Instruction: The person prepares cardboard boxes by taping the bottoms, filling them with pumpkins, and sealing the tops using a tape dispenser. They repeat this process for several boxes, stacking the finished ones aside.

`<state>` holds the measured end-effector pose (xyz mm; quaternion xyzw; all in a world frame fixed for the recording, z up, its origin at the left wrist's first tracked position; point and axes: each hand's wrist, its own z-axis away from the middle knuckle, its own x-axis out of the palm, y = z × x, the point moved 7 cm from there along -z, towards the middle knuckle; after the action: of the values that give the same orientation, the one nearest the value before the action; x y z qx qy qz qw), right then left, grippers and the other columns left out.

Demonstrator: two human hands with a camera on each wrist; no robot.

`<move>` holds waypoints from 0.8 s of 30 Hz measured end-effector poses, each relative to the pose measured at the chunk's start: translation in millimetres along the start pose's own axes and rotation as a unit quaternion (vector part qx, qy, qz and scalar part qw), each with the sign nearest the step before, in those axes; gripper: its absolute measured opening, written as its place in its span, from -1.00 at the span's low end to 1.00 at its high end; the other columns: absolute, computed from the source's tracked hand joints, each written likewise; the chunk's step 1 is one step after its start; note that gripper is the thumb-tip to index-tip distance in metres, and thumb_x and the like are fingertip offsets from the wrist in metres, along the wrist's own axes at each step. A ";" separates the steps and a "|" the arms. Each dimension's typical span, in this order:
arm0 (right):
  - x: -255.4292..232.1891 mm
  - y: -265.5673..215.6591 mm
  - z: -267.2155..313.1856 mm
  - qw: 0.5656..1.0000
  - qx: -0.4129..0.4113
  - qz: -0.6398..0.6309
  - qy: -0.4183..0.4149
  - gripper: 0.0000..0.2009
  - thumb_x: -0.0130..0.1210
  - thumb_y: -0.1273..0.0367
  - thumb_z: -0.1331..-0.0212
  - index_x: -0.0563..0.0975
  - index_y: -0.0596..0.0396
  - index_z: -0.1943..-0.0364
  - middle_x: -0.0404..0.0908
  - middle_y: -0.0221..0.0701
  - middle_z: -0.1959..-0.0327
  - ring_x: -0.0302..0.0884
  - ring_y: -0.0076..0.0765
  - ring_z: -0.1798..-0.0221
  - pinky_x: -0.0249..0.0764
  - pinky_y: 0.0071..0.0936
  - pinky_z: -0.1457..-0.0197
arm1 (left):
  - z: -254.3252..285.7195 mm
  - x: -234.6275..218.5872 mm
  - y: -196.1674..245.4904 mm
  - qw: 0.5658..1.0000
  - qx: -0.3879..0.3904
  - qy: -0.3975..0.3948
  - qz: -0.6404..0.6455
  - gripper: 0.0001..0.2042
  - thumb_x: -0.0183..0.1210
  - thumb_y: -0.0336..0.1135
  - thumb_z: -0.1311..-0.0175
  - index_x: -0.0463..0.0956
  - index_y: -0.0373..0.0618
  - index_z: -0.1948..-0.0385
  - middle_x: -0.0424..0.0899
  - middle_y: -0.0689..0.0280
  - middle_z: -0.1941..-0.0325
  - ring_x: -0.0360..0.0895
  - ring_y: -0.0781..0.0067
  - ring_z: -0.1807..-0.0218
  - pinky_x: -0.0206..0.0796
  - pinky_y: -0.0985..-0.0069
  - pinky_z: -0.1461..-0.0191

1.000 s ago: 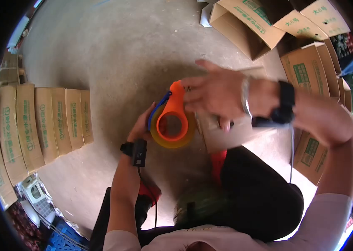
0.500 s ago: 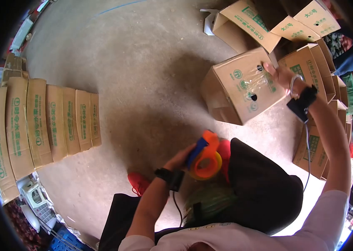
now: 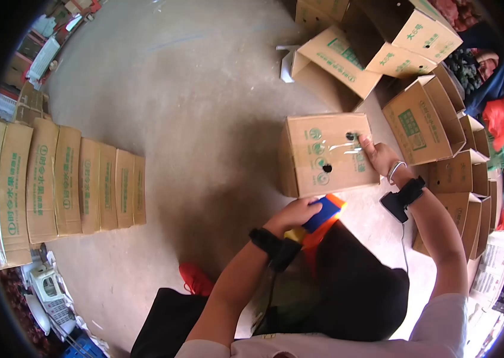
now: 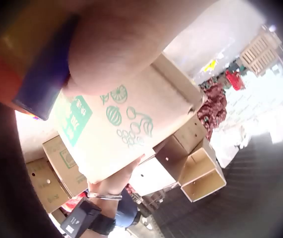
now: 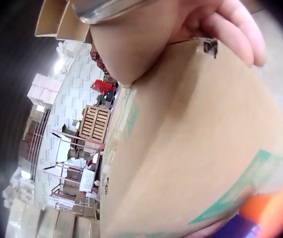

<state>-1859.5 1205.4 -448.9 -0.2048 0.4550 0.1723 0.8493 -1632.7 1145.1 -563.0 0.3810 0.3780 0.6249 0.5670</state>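
My left hand [image 3: 295,216] grips a tape dispenser [image 3: 322,215] of blue and orange plastic, with a bit of its yellow roll showing below. It overlaps the near edge of a closed cardboard box [image 3: 328,156], whose face carries green print, two dark holes and shiny clear tape. At the box's right side, my right hand [image 3: 382,160] holds the edge, thumb on the taped face. The right wrist view has its fingers bent over a corner of the box [image 5: 196,129], the dispenser's orange part [image 5: 265,210] low beside it. Fruit drawings mark the box side [image 4: 124,116] in the left wrist view.
Upright cartons [image 3: 55,179] stand in a row on the left. Open cartons [image 3: 428,122] crowd the right, with more [image 3: 341,59] at the upper right. A red shoe [image 3: 195,279] is on the concrete floor [image 3: 204,89]. A cable hangs from the right wrist camera [image 3: 394,207].
The box has turned squarer to me and shifted slightly left since half a second ago, held by my right hand. My left hand has brought the dispenser rightward to the box's near edge.
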 end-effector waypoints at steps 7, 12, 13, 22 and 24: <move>43.5 7.9 -37.9 0.756 -0.091 -0.576 -0.297 -0.47 0.00 0.07 -0.12 0.35 0.15 -0.07 0.49 -0.32 0.06 0.44 -0.37 0.03 0.37 -0.41 -0.04 | 88.6 -120.4 13.8 0.959 -0.076 0.154 -0.225 -0.60 -0.10 -0.30 -0.24 0.27 0.15 -0.15 0.55 0.04 0.16 0.54 0.18 0.18 0.33 0.41 0.10; 41.7 -35.1 6.6 0.771 -0.146 -0.562 -0.262 -0.21 0.24 0.05 0.21 0.23 0.19 -0.13 0.39 -0.31 -0.01 0.34 -0.30 -0.07 0.31 -0.35 -0.12 | 31.5 -135.0 42.7 0.955 -0.019 0.290 -0.052 -0.33 -0.49 0.21 -0.27 0.52 -0.19 0.25 0.55 -0.06 0.23 0.43 -0.08 0.06 0.23 0.23 -0.03; 42.2 -41.5 15.5 0.778 -0.163 -0.551 -0.252 -0.13 0.27 0.05 0.25 0.15 0.17 -0.18 0.36 -0.31 -0.05 0.31 -0.30 -0.09 0.26 -0.36 -0.15 | 34.7 -139.0 46.7 0.947 -0.043 0.304 -0.095 -0.29 -0.54 0.22 -0.26 0.52 -0.21 0.29 0.55 -0.07 0.24 0.41 -0.12 0.05 0.21 0.18 -0.04; 69.9 -179.9 84.5 0.759 -0.500 -0.389 -0.152 0.11 0.31 0.42 0.24 -0.36 0.05 -0.31 -0.05 -0.15 -0.32 -0.12 -0.17 -0.36 -0.05 -0.28 -0.34 | 196.0 -201.9 -35.5 0.819 0.058 0.548 -0.161 -0.62 -0.34 -0.20 -0.34 0.39 -0.34 0.22 0.36 -0.14 0.12 0.33 -0.05 0.04 0.15 0.24 -0.03; 116.0 -203.2 78.5 0.757 -0.575 -0.289 -0.115 0.03 0.30 0.44 0.23 -0.20 0.09 -0.32 -0.16 -0.04 -0.35 -0.32 -0.05 -0.42 -0.04 -0.26 -0.35 | 248.4 -212.4 41.9 0.829 0.093 0.539 -0.114 -0.63 -0.19 -0.21 -0.31 0.43 -0.32 0.09 0.41 -0.10 0.05 0.38 -0.04 0.01 0.13 0.34 -0.13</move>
<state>-1645.9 1083.3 -468.5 -0.7552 0.0883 0.1705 0.6267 -1411.4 940.5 -429.9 -0.0117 0.7206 0.6238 0.3024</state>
